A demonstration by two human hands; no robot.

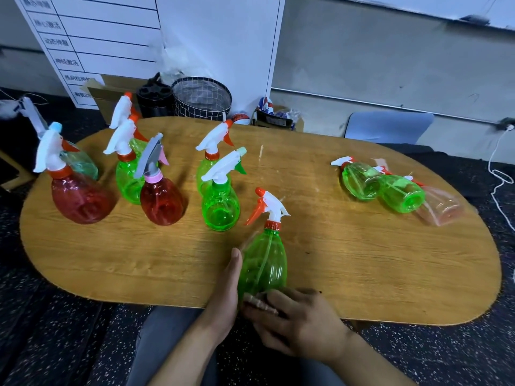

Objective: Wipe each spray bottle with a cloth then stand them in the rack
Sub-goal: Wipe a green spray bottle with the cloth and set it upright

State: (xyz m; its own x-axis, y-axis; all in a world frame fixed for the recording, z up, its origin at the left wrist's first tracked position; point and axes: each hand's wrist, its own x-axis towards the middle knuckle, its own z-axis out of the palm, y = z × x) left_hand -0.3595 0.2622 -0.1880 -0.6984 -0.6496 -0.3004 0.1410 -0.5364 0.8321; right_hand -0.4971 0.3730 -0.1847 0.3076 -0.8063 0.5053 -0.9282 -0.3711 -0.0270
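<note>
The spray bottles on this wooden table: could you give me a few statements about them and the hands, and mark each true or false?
1. The left hand holds a green bottle by its body. True.
2. That held bottle has a blue trigger. False: its trigger is orange, on a white head.
3. Three bottles lie on their sides at the right of the table: two green bottles and a clear pinkish bottle. True.
4. All the standing bottles on the left are green. False: two red bottles stand there too.
5. The right hand rests on the table far from the bottle. False: it is at the base of the held bottle.
</note>
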